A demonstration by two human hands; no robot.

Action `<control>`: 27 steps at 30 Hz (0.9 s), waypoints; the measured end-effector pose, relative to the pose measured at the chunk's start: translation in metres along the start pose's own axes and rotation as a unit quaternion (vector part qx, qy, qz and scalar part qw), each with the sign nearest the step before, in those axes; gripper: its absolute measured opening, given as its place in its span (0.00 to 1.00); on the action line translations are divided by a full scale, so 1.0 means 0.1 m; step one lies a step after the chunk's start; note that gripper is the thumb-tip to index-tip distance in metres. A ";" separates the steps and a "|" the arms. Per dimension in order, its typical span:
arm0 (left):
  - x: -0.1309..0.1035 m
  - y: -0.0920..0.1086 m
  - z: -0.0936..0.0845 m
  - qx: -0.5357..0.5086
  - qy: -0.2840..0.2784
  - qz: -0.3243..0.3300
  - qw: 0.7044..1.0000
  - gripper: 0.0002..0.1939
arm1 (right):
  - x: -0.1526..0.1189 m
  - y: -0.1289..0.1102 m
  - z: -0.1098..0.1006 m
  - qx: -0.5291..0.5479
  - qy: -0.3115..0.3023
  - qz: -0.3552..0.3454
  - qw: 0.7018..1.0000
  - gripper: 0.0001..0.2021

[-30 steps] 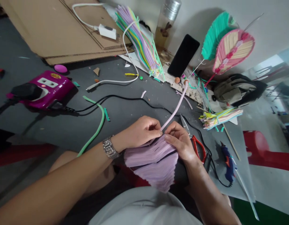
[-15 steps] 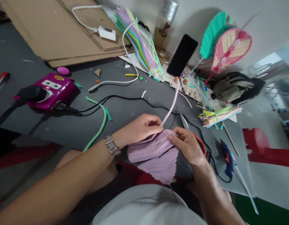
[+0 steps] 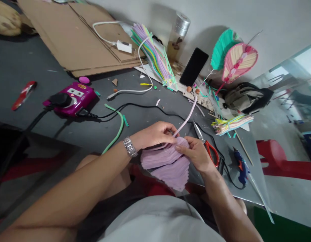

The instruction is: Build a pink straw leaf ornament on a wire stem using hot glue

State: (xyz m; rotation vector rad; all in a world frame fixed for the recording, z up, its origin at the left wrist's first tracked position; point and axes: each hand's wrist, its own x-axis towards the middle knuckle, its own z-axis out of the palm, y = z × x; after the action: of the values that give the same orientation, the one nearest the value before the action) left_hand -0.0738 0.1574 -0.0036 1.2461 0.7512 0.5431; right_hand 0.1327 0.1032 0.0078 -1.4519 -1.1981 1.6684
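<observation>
A pleated lilac leaf shape [image 3: 167,164] hangs over the table's front edge, between my hands. My left hand [image 3: 160,134], with a metal watch at the wrist, pinches a pale pink strip [image 3: 187,117] at the leaf's upper edge. The strip's free end points up and away over the table. On the right, my right hand [image 3: 197,153] grips the leaf's upper right edge between thumb and fingers. Red-handled scissors [image 3: 212,151] lie just beyond my right hand. Part of the leaf's top is hidden behind my fingers.
A magenta power adapter [image 3: 81,95] and green strip [image 3: 117,129] lie left. Behind are cardboard [image 3: 67,37], bundled strips [image 3: 155,55], a bottle [image 3: 178,35], a phone [image 3: 194,67] and two leaf fans [image 3: 239,62]. A blue glue gun [image 3: 242,168] lies right, its black cable crossing the table.
The camera view has shifted, showing more of the table's left side. Both hands keep hold near the leaf's top, with my right thumb slightly closer to my left hand.
</observation>
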 end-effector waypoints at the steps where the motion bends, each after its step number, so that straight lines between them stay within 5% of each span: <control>1: -0.02 0.02 -0.01 0.004 -0.003 0.000 1.000 0.16 | 0.00 0.00 0.00 0.005 0.008 -0.001 1.000 0.20; 5: -0.19 0.19 -0.09 0.052 0.045 0.012 0.998 0.22 | -0.02 -0.05 -0.05 0.026 0.055 -0.038 0.997 0.19; 8: -0.30 0.31 -0.11 0.026 0.178 0.082 0.980 0.24 | -0.09 -0.09 -0.11 0.056 0.106 -0.091 0.989 0.19; 11: -0.32 0.29 0.02 -0.119 0.298 0.141 0.937 0.29 | -0.20 -0.09 -0.13 0.105 0.160 -0.139 0.972 0.18; 13: -0.30 0.20 0.19 -0.233 0.294 0.116 0.920 0.31 | -0.28 -0.05 -0.12 0.128 0.183 -0.162 0.961 0.18; 16: -0.29 0.03 0.52 -0.316 0.161 0.065 0.933 0.24 | -0.40 0.06 -0.09 0.144 0.196 -0.177 0.954 0.17; 18: -0.31 -0.04 0.73 -0.316 0.122 0.054 0.939 0.21 | -0.46 0.14 -0.09 0.144 0.187 -0.179 0.955 0.16; 24: -0.39 0.00 1.07 -0.263 0.213 0.067 0.939 0.21 | -0.72 0.30 -0.26 0.021 0.208 -0.208 0.956 0.16; 26: -0.41 0.01 1.11 -0.243 0.241 0.074 0.937 0.21 | -0.87 0.31 -0.30 -0.103 0.289 -0.274 0.912 0.13; 27: -0.41 0.01 1.13 -0.239 0.255 0.075 0.934 0.21 | -0.95 0.31 -0.30 -0.178 0.331 -0.327 0.867 0.11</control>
State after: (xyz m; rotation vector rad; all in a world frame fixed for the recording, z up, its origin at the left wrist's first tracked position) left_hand -0.0147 0.0557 0.0216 0.7081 0.8875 1.1316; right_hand 0.1855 0.0134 0.0191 -1.4160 -1.3945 0.4403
